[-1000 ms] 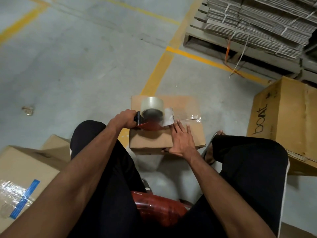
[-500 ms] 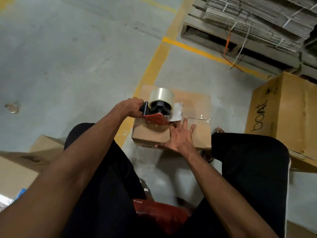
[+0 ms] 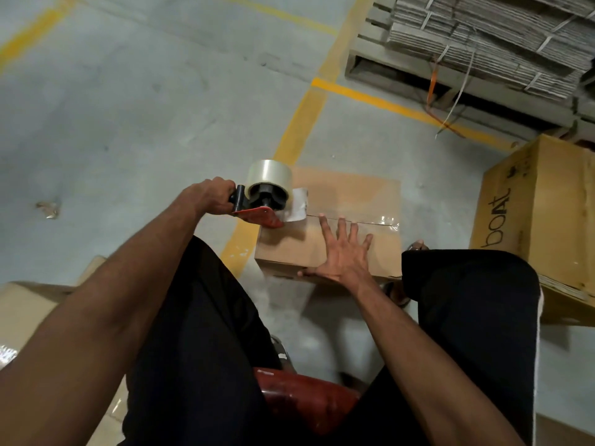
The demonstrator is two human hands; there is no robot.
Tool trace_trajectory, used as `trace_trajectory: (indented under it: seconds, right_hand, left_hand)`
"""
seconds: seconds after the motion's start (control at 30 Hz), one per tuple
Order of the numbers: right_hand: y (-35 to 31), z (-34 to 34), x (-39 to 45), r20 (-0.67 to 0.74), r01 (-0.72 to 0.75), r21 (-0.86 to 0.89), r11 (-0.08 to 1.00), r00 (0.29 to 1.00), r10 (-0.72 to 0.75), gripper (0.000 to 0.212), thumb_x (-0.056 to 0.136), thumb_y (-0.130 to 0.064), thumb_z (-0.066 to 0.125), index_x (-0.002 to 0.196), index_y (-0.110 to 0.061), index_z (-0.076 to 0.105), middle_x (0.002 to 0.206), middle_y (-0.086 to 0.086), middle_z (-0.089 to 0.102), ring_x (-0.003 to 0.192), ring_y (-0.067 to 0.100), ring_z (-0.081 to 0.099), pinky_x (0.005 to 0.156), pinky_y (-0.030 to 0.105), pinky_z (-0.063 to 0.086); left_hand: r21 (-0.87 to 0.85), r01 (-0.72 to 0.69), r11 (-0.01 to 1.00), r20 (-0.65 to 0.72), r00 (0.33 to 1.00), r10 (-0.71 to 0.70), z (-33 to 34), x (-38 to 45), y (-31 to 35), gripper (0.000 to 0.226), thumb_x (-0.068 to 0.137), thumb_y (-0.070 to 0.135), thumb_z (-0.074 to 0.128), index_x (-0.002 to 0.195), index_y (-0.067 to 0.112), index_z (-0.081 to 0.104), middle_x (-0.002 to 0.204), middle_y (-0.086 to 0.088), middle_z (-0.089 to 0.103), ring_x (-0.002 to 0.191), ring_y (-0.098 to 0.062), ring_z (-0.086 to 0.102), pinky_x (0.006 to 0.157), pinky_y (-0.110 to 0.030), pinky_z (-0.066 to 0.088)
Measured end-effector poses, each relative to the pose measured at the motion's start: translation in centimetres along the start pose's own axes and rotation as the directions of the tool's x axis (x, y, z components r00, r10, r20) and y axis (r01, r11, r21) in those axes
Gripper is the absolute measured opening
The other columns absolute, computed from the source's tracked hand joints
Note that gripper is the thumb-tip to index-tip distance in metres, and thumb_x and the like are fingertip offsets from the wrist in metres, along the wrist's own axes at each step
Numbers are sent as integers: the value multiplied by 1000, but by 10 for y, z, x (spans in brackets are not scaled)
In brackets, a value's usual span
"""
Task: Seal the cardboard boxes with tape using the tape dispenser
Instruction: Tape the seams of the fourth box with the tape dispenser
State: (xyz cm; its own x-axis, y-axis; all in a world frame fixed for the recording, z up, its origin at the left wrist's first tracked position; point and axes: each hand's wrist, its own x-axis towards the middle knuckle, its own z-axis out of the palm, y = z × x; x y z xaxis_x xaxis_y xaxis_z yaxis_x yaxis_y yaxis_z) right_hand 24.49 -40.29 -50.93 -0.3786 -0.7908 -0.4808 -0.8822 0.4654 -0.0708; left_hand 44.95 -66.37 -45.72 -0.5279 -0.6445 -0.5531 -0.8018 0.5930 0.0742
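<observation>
A small cardboard box (image 3: 354, 197) lies on the concrete floor between my knees. Clear tape runs along its centre seam from the right edge toward the left. My left hand (image 3: 211, 196) grips the black handle of the red tape dispenser (image 3: 264, 201), whose clear roll stands over the box's left end. A short flap of tape hangs off the dispenser onto the seam. My right hand (image 3: 341, 252) lies flat with spread fingers on the near half of the box top, thumb over the front edge.
A large brown box (image 3: 541, 220) printed "boat" stands to the right. A pallet (image 3: 450, 78) stacked with flat cardboard sits at the back right. More boxes (image 3: 29, 310) lie at the lower left. I sit on a red stool (image 3: 306, 400). Yellow lines cross the floor.
The dispenser has travelled left along the seam to the box's left end, laying more tape. My right hand stays pressed on the box top. The view shifted.
</observation>
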Motion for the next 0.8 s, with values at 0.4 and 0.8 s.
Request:
trace_trajectory:
  seconds: [0.4,0.8]
  right_hand:
    - [-68,-13,-3,15,-49,212,976,999,47,164,45,-108,46,161,-7,-10,168,13,-22,153,37,-25,118,72,-8]
    - [-129,11,32,-107,-167,384,908,969,223,127,54,-73,80,153,-7,38,171,11,2,158,28,-5,121,60,-7]
  left_hand:
    - [-73,31,997,-3,1000,-31,14,-4,-9,43,88,38,69,119,10,59,122,-17,64,110,-38,62,89,-41,52]
    - [-114,14,993,24,1000,-11,26,7,-13,45,85,43,69,119,15,59,116,-11,66,105,-33,64,92,-45,54]
